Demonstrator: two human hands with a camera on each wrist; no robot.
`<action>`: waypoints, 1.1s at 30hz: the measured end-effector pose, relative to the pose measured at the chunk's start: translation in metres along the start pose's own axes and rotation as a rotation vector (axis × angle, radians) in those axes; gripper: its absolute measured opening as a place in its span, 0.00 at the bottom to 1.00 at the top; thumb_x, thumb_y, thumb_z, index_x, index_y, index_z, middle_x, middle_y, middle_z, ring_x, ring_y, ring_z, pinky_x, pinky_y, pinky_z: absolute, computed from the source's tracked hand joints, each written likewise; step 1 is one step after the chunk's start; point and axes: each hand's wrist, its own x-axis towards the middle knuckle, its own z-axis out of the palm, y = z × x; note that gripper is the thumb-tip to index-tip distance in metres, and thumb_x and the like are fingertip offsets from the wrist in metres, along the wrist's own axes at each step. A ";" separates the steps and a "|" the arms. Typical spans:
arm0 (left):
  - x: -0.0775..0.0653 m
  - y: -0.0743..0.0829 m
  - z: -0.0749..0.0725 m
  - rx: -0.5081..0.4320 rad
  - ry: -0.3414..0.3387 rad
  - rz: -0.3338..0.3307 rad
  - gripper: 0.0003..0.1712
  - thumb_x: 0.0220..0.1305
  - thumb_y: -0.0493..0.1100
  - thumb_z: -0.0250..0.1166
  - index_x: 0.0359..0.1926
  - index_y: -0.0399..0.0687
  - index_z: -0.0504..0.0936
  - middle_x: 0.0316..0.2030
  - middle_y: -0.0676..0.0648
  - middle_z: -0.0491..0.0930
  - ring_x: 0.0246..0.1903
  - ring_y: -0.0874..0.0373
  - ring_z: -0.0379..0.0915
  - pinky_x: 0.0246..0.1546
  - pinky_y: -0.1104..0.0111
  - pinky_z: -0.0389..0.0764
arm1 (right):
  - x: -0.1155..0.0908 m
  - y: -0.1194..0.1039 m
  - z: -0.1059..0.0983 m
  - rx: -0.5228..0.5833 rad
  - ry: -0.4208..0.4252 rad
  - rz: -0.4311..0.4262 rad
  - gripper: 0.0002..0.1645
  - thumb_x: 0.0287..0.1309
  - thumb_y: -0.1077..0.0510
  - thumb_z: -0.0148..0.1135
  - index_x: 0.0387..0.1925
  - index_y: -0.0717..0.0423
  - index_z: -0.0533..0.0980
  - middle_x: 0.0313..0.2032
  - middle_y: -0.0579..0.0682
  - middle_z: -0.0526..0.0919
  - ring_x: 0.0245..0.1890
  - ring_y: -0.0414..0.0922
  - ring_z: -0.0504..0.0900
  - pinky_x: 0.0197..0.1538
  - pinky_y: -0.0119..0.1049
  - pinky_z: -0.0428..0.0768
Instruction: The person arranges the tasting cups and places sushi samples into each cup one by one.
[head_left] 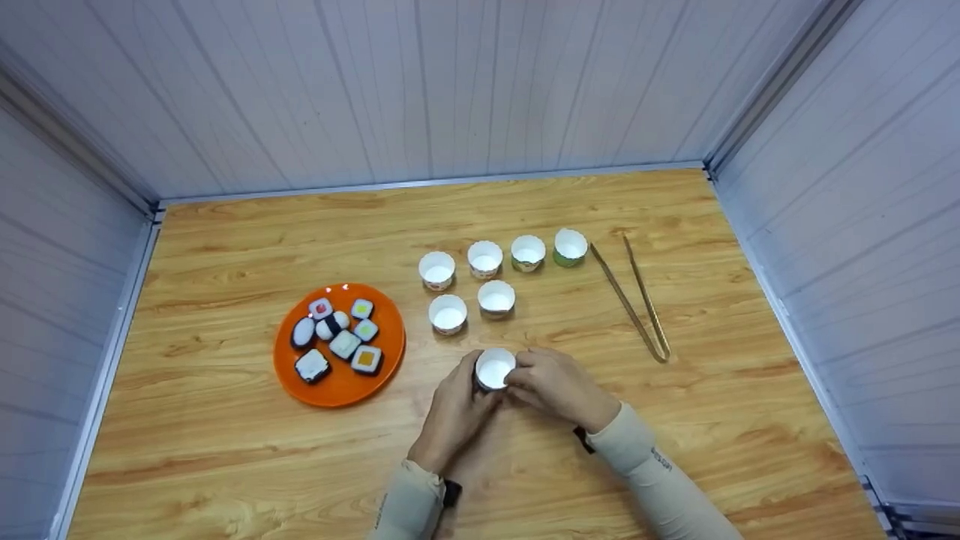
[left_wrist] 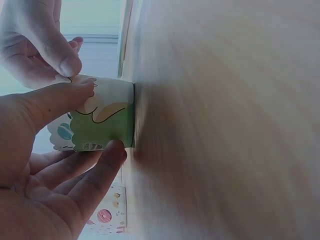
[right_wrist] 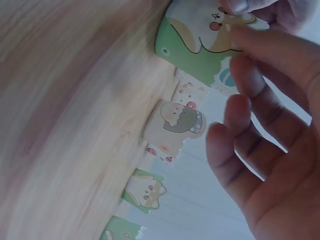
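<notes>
A paper baking cup (head_left: pixel 495 369), white inside, stands upright on the wooden table in front of me. Its outside (left_wrist: pixel 107 127) is green with a cartoon animal and a scalloped edge. My left hand (head_left: pixel 459 401) holds it, thumb on one side and fingers on the other. At its right rim my right hand (head_left: pixel 559 384) pinches the edge with thumb and forefinger; the other fingers (right_wrist: pixel 222 150) are loosely bent, off the cup. A white band with a teal print shows past the scallops; whether this is a second, nested cup I cannot tell.
Several more baking cups (head_left: pixel 448 314) stand in two rows beyond my hands. Gold tongs (head_left: pixel 645 315) lie spread at the right. An orange plate (head_left: pixel 330 394) at the left bears several sushi pieces (head_left: pixel 345 344). Pale panel walls (head_left: pixel 450 90) enclose the table's back and sides.
</notes>
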 end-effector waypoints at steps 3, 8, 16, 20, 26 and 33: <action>0.000 0.001 0.000 0.004 0.006 -0.013 0.34 0.60 0.38 0.73 0.65 0.38 0.69 0.57 0.38 0.78 0.59 0.48 0.73 0.59 0.54 0.74 | 0.000 -0.001 -0.003 -0.011 0.002 0.001 0.04 0.54 0.58 0.73 0.32 0.50 0.84 0.30 0.45 0.78 0.31 0.44 0.76 0.34 0.38 0.76; 0.001 0.003 0.000 0.004 0.015 -0.033 0.34 0.62 0.40 0.73 0.65 0.38 0.69 0.57 0.40 0.78 0.59 0.49 0.73 0.58 0.55 0.74 | -0.001 -0.003 -0.009 0.001 0.044 -0.005 0.04 0.54 0.60 0.73 0.33 0.51 0.85 0.30 0.46 0.77 0.30 0.44 0.75 0.35 0.38 0.76; 0.000 0.001 0.000 0.014 0.016 0.000 0.34 0.60 0.38 0.73 0.65 0.38 0.69 0.58 0.39 0.77 0.59 0.48 0.73 0.58 0.55 0.75 | -0.003 -0.001 -0.030 0.022 0.163 -0.008 0.06 0.55 0.61 0.73 0.36 0.53 0.85 0.31 0.46 0.80 0.29 0.44 0.75 0.31 0.36 0.76; 0.001 0.002 0.000 0.034 0.005 -0.006 0.35 0.59 0.38 0.74 0.65 0.37 0.70 0.57 0.38 0.77 0.58 0.48 0.74 0.57 0.54 0.75 | -0.003 0.013 -0.044 0.010 0.216 0.055 0.07 0.53 0.61 0.74 0.36 0.56 0.86 0.31 0.47 0.82 0.28 0.43 0.75 0.29 0.35 0.76; 0.001 0.003 -0.001 0.047 -0.024 -0.057 0.35 0.60 0.39 0.74 0.65 0.38 0.69 0.59 0.39 0.76 0.60 0.48 0.72 0.59 0.54 0.74 | -0.005 0.048 -0.045 -0.063 0.173 0.205 0.07 0.54 0.64 0.74 0.37 0.58 0.86 0.33 0.50 0.84 0.31 0.46 0.77 0.34 0.38 0.78; 0.000 0.001 0.000 0.051 -0.015 -0.016 0.36 0.59 0.38 0.74 0.65 0.38 0.69 0.58 0.38 0.76 0.59 0.48 0.73 0.58 0.54 0.74 | -0.004 0.074 -0.023 -0.099 0.120 0.318 0.06 0.57 0.64 0.72 0.37 0.57 0.87 0.36 0.53 0.86 0.35 0.52 0.80 0.41 0.44 0.80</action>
